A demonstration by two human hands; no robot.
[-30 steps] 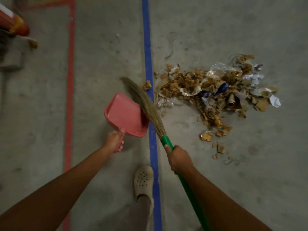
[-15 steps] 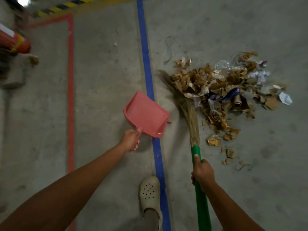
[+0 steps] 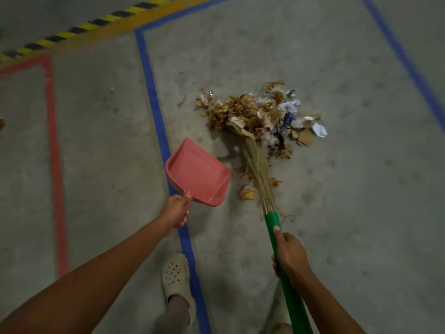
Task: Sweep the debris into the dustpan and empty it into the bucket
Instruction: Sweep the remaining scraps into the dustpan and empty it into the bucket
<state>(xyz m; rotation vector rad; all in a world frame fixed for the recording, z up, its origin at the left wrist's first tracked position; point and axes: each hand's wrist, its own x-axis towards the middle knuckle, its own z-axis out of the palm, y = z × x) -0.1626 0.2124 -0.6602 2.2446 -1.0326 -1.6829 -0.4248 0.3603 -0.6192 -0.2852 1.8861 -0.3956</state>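
A pile of debris (image 3: 260,114), brown cardboard scraps, crumpled paper and plastic, lies on the concrete floor right of the blue line. My right hand (image 3: 290,256) grips the green handle of a straw broom (image 3: 258,169); its bristle tips reach into the near edge of the pile. My left hand (image 3: 175,210) holds the handle of a pink dustpan (image 3: 198,173), which hangs empty just left of the broom, its mouth pointing up and left. A few loose scraps (image 3: 246,192) lie beside the bristles. No bucket is in view.
A blue tape line (image 3: 156,112) runs down the floor under the dustpan, a red tape line (image 3: 54,145) lies further left, and a yellow-black hazard stripe (image 3: 79,30) crosses the top left. My foot in a pale clog (image 3: 175,276) stands on the blue line.
The broom has swung right, from over the blue line to the near side of the pile. The debris is bunched tighter. The dustpan moved right with it, and the view shifted.
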